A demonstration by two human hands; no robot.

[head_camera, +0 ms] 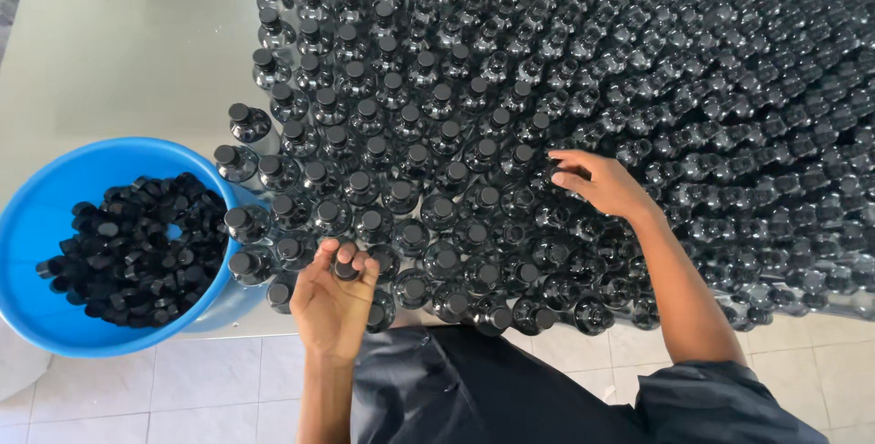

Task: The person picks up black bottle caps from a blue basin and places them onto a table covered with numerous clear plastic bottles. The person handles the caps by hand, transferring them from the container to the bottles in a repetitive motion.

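Observation:
A dense crowd of several dark glass bottles point(547, 79) stands upright on a steel table point(118, 52); those at the left and front carry black caps, many further right look uncapped. My left hand point(333, 303) is near the front edge, its fingers closed around a black cap point(345, 270) just above the front bottles. My right hand point(600, 184) reaches into the middle of the crowd, its fingertips pinching at the neck of one bottle point(552, 175). Whether a cap sits under those fingers is hidden.
A blue plastic basin point(36, 225) at the left table edge holds a heap of loose black caps point(137, 248). Bare steel lies behind the basin. White floor tiles point(182, 389) show below the table edge, and my dark clothing fills the bottom centre.

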